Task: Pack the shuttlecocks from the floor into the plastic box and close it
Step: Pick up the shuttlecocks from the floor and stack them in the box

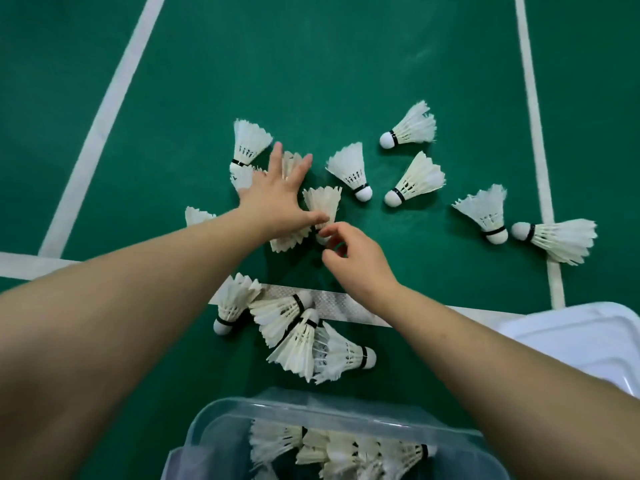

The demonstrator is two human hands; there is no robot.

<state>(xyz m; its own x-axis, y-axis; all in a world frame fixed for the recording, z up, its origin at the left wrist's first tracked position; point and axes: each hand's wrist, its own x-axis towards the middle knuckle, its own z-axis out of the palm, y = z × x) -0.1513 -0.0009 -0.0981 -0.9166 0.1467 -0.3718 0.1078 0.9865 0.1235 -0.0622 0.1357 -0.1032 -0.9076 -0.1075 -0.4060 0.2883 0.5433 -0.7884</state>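
Note:
Several white feather shuttlecocks lie scattered on the green court floor. My left hand (277,195) is spread flat, fingers apart, over a cluster of them, its thumb touching one shuttlecock (323,202). My right hand (353,258) is just below it, fingers curled and pinching at that same shuttlecock's cork end, which is mostly hidden. A heap of shuttlecocks (301,334) lies nearer me. The clear plastic box (221,414) stands open at the bottom, with several shuttlecocks (339,452) inside.
The box's white lid (588,337) lies on the floor at the right. More shuttlecocks (485,213) are spread toward the right white court line (533,109). Another white line (104,119) runs diagonally at the left.

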